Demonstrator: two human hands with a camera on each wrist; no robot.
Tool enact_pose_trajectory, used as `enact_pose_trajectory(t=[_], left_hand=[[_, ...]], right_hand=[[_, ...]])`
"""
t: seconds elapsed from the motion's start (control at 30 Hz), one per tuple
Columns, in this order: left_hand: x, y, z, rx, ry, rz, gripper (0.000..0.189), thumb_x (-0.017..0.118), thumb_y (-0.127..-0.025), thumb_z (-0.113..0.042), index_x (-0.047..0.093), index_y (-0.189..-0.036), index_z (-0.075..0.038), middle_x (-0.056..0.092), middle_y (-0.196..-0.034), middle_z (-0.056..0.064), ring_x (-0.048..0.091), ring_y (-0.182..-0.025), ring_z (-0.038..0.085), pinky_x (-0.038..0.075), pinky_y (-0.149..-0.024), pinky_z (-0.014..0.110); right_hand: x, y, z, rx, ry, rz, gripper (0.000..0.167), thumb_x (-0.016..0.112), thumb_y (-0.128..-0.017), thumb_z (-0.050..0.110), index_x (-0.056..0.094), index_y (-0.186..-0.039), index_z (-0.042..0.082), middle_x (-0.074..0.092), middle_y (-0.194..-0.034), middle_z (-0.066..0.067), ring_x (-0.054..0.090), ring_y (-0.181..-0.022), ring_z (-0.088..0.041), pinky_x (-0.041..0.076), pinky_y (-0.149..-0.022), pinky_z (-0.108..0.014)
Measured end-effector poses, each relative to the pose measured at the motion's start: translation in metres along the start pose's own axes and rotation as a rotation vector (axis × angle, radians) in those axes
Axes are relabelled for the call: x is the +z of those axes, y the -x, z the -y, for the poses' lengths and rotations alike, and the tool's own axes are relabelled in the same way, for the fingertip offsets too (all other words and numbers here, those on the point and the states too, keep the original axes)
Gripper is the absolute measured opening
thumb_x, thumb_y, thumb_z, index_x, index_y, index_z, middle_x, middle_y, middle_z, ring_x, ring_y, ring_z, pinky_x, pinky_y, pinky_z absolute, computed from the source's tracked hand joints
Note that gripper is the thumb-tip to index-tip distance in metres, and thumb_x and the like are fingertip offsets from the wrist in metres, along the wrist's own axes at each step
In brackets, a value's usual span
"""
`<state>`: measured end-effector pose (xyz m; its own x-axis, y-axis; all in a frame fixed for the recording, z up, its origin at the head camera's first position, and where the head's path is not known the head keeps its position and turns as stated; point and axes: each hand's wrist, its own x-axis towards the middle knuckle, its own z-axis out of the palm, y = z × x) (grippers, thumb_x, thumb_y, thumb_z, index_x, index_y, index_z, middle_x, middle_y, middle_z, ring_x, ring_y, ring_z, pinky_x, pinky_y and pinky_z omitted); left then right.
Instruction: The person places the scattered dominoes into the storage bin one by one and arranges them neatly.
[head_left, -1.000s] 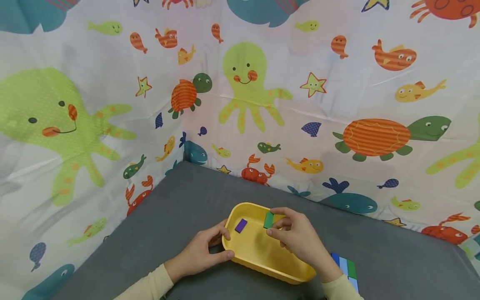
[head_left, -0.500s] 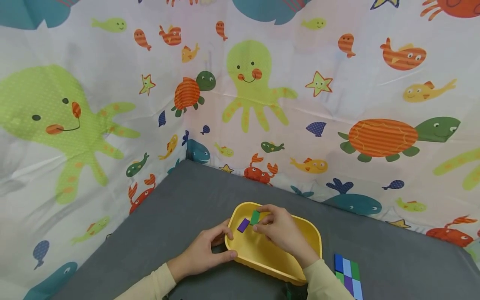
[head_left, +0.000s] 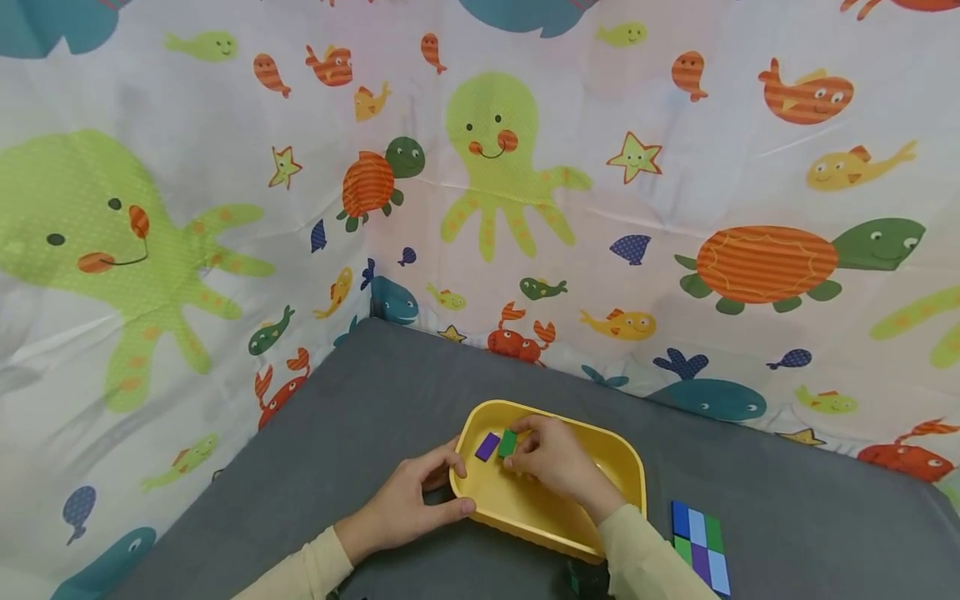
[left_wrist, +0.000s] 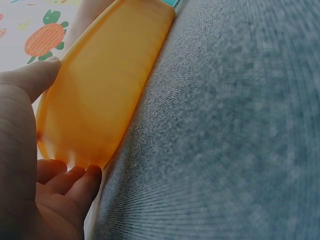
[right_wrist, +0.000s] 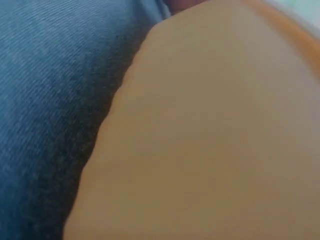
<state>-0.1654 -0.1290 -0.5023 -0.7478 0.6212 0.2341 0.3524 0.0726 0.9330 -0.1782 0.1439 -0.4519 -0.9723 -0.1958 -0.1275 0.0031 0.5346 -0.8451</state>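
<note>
A yellow plastic tub (head_left: 525,500) stands on the grey cloth, turned at a slant. My left hand (head_left: 412,504) grips its left end, thumb at the near rim and fingers at the outer wall; the left wrist view shows the fingertips (left_wrist: 92,172) against the tub's end. Inside lies a purple rectangular tile (head_left: 487,447). Right beside it is a green tile (head_left: 507,444), which my right hand (head_left: 558,462) pinches between thumb and fingers, low in the tub. The right wrist view is filled by the tub's outer wall (right_wrist: 200,125), so the right fingers are hidden there.
To the right of the tub, a block of blue, light blue, green and purple tiles (head_left: 701,546) lies on the grey cloth (head_left: 420,375). A white curtain (head_left: 570,108) printed with sea animals rises behind and at the left.
My right hand has carried the green tile leftward and down, from above the tub's middle to beside the purple tile. The left hand keeps its grip on the tub.
</note>
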Motion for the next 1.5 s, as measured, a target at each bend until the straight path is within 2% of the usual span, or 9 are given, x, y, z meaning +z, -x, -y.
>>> enact_pose_trajectory(t=[0.17, 0.43, 0.77, 1.03, 1.2, 1.37, 1.5], left_hand=[[-0.001, 0.001, -0.002, -0.020, -0.005, -0.008, 0.025, 0.081, -0.103, -0.022, 0.062, -0.116, -0.012, 0.043, -0.167, 0.028, 0.046, -0.153, 0.040, 0.053, -0.111, 0.037], [0.000, 0.002, -0.005, -0.036, -0.015, -0.007, 0.026, 0.081, -0.103, -0.022, 0.062, -0.117, -0.011, 0.046, -0.164, 0.027, 0.046, -0.152, 0.040, 0.053, -0.111, 0.038], [0.002, 0.001, -0.004, -0.012, 0.013, 0.002, 0.026, 0.081, -0.103, -0.019, 0.061, -0.117, -0.010, 0.047, -0.163, 0.029, 0.049, -0.150, 0.042, 0.054, -0.109, 0.039], [0.003, 0.000, -0.002, -0.002, 0.029, 0.007, 0.026, 0.081, -0.103, -0.017, 0.061, -0.117, -0.009, 0.047, -0.163, 0.031, 0.054, -0.146, 0.040, 0.055, -0.108, 0.037], [0.002, 0.001, -0.003, 0.010, 0.013, -0.004, 0.026, 0.081, -0.102, -0.018, 0.061, -0.117, -0.010, 0.044, -0.164, 0.032, 0.050, -0.148, 0.044, 0.054, -0.108, 0.036], [0.002, -0.001, -0.004, -0.005, 0.011, -0.009, 0.027, 0.083, -0.101, -0.018, 0.061, -0.116, -0.010, 0.040, -0.168, 0.029, 0.048, -0.150, 0.041, 0.053, -0.110, 0.036], [0.003, 0.000, -0.005, -0.016, 0.018, -0.009, 0.027, 0.083, -0.101, -0.017, 0.062, -0.116, -0.009, 0.038, -0.169, 0.027, 0.050, -0.150, 0.040, 0.054, -0.110, 0.036]], right_hand=[[0.003, -0.002, 0.000, 0.000, 0.053, 0.014, 0.052, 0.090, -0.091, 0.008, 0.068, -0.136, -0.005, 0.070, -0.080, -0.003, 0.062, -0.060, -0.019, 0.056, -0.057, -0.033], [0.007, -0.002, 0.003, -0.001, 0.079, 0.031, 0.049, 0.089, -0.091, 0.005, 0.069, -0.135, -0.006, 0.069, -0.080, -0.003, 0.061, -0.061, -0.018, 0.052, -0.057, -0.031], [0.011, -0.006, -0.001, -0.057, 0.113, 0.045, 0.046, 0.087, -0.093, 0.004, 0.069, -0.134, -0.005, 0.067, -0.080, -0.002, 0.059, -0.064, -0.017, 0.050, -0.057, -0.029], [0.012, -0.006, 0.001, -0.062, 0.149, 0.040, 0.045, 0.087, -0.094, 0.007, 0.069, -0.134, -0.001, 0.065, -0.082, -0.001, 0.059, -0.070, -0.019, 0.049, -0.060, -0.027], [0.010, -0.005, 0.006, -0.056, 0.145, 0.041, 0.047, 0.088, -0.093, 0.007, 0.068, -0.135, -0.001, 0.067, -0.083, -0.001, 0.060, -0.071, -0.019, 0.051, -0.061, -0.028], [0.007, -0.002, 0.010, -0.037, 0.111, 0.031, 0.052, 0.087, -0.095, 0.009, 0.065, -0.140, -0.003, 0.069, -0.087, -0.002, 0.062, -0.075, -0.019, 0.054, -0.065, -0.030], [0.004, 0.002, 0.011, -0.044, 0.077, 0.014, 0.049, 0.084, -0.098, 0.012, 0.065, -0.141, -0.002, 0.070, -0.086, -0.002, 0.062, -0.073, -0.020, 0.052, -0.064, -0.031]])
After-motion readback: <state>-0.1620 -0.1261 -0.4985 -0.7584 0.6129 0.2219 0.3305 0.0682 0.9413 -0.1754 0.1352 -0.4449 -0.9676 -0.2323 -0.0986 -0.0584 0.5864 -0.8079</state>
